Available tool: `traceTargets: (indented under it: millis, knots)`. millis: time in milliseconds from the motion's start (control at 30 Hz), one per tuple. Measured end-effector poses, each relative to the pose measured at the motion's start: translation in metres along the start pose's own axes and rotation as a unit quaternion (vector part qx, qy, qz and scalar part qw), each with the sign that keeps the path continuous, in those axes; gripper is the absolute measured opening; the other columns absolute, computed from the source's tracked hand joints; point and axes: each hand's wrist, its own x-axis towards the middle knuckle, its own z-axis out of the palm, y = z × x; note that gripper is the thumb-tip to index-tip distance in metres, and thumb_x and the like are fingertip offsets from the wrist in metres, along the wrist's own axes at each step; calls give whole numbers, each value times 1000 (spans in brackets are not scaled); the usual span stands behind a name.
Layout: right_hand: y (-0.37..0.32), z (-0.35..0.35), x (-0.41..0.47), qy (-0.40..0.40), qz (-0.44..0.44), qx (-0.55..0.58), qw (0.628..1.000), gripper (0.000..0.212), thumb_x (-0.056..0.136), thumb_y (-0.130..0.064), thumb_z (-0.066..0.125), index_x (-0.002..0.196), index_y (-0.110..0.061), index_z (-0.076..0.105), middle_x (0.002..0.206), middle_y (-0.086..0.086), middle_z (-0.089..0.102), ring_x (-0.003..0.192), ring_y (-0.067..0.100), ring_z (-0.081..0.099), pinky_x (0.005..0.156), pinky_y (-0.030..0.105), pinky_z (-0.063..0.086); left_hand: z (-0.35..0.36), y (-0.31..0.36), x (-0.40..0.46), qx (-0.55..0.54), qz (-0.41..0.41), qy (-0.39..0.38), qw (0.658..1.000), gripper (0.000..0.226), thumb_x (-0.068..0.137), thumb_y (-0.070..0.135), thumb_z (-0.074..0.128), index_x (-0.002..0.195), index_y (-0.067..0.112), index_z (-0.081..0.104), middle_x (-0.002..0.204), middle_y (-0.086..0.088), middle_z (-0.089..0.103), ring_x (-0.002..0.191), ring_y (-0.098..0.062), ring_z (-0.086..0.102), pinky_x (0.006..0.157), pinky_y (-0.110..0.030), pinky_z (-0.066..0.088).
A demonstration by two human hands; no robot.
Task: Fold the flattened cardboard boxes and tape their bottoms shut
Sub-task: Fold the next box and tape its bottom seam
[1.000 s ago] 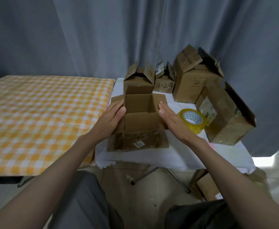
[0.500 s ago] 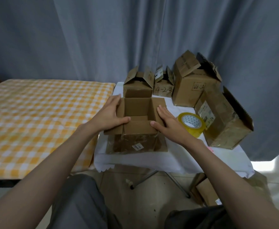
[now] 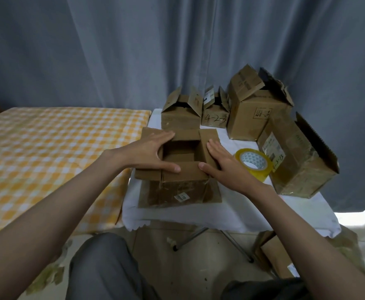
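Note:
A small brown cardboard box (image 3: 183,189) stands on the white table (image 3: 238,211), its top open and its flaps spread outward. My left hand (image 3: 149,153) lies flat on the left flap, thumb pressing the near flap. My right hand (image 3: 220,163) lies on the right flap, thumb also on the near flap. The box's front face carries old tape and a small white label. A roll of yellow packing tape (image 3: 254,164) lies on the table just right of my right hand.
Several assembled boxes stand behind and to the right: one with raised flaps (image 3: 180,114), a small one marked 4-2 (image 3: 215,118), a tall one (image 3: 253,113) and a big one on its side (image 3: 296,161). A yellow checked surface (image 3: 47,152) adjoins on the left. Another box (image 3: 276,258) lies on the floor.
Both hands have pushed the box's side flaps outward and down. The thumbs now press the near flap flat. The view has tilted slightly downward.

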Motion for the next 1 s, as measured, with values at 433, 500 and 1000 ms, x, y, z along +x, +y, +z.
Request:
traceTargets:
  millis: [433, 500, 1000]
  knots:
    - [-10, -10, -4, 80, 86, 231, 966, 83, 93, -50, 60, 159, -29, 14, 159, -7, 27, 143, 16, 34, 115, 38, 36, 24, -4, -4, 66, -9, 3, 998, 122, 69, 92, 38, 159, 21, -2, 165, 8, -11, 150, -5, -8, 116, -23, -8]
    - [-21, -14, 1, 93, 93, 373, 918, 75, 93, -57, 57, 156, -31, 27, 155, -15, 34, 140, 6, 34, 115, 34, 33, 23, -3, -5, 63, -6, 7, 998, 120, 70, 91, 39, 159, 22, -2, 165, 8, -11, 151, -6, -8, 117, -24, -8]
    - [-47, 30, 16, 25, -15, -21, 999, 51, 109, -33, 24, 157, -17, 23, 166, -2, 16, 153, 17, 5, 122, 39, 13, 26, 0, -17, -303, -43, 303, 903, 24, 108, 41, 24, 130, 49, 32, 136, 38, 26, 116, 38, 17, 113, -13, 13]
